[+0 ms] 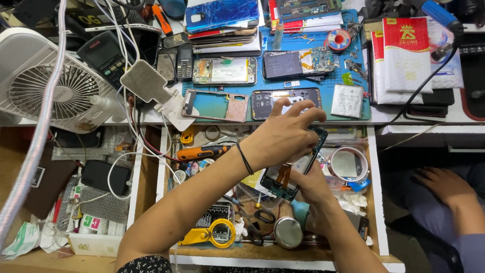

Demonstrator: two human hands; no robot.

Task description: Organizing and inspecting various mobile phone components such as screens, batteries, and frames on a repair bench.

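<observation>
— Hands first: what do they hold?
— Left hand [285, 134] pinches the top of an opened phone [293, 164], circuit board showing; right hand [316, 189] grips it from below, fingers closed around it.
— Where is it?
— Above an open drawer [379, 202] of tools, just below the blue mat [222, 106] on the counter [429, 119]; an orange screwdriver [204, 151] lies nearby.
</observation>
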